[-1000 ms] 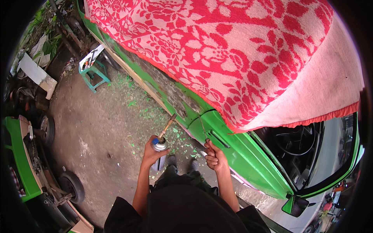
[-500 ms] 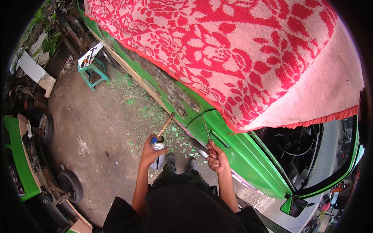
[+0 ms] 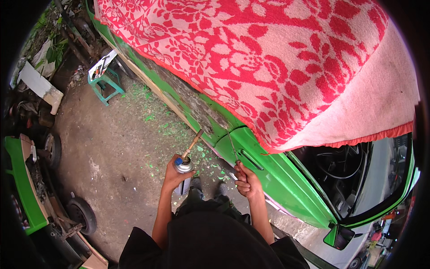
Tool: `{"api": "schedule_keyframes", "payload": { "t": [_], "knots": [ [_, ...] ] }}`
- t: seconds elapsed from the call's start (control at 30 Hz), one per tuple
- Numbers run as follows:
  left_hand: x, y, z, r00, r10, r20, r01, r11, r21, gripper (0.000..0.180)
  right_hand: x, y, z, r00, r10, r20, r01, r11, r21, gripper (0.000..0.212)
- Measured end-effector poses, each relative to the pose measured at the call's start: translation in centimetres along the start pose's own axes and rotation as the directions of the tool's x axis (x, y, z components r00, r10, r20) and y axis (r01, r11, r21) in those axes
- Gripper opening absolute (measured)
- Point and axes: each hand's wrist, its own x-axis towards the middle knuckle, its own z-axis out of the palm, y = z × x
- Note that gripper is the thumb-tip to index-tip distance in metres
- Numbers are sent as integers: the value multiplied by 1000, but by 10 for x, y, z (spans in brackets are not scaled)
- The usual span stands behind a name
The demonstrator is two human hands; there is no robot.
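My left hand (image 3: 171, 175) is wrapped round the silver gas can of a blowtorch (image 3: 184, 167). Its brass nozzle points up and to the right, at the lower side of a green car (image 3: 286, 184); I cannot make out a flame. In my right hand (image 3: 249, 183) is a thin-shafted tool that looks like a screwdriver (image 3: 233, 148). The shaft's tip lies over or against the panel by the door's rear edge, close to a bare, scraped grey-brown patch (image 3: 197, 103); whether it touches I cannot tell.
A red and pink floral blanket (image 3: 251, 62) covers the car's roof. Green paint flakes (image 3: 150, 117) litter the ground. At the back left, a teal stool (image 3: 106, 85) bears tools. Wheels (image 3: 81, 215) and a green car part (image 3: 22, 184) stand at the left.
My right hand has moved slightly left with the tool, whose tip has shifted left toward the scraped patch. The left hand and blowtorch have hardly moved.
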Motion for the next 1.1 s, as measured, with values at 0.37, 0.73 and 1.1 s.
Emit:
{"api": "schedule_keyframes", "payload": {
  "t": [0.37,0.73,1.1],
  "knots": [
    [-1,-10,-4,1000,-2,-25,5,997,81,46,3,8,-5,993,-94,-70,82,983,-167,28],
    [-3,17,-4,998,-61,-1,61,995,73,48,49,4,29,973,-231,-10,220,940,-261,28],
    [-23,-6,-3,999,-40,-14,39,997,-61,45,-1,28,8,937,-300,-180,205,886,-415,31]
  ]
}}
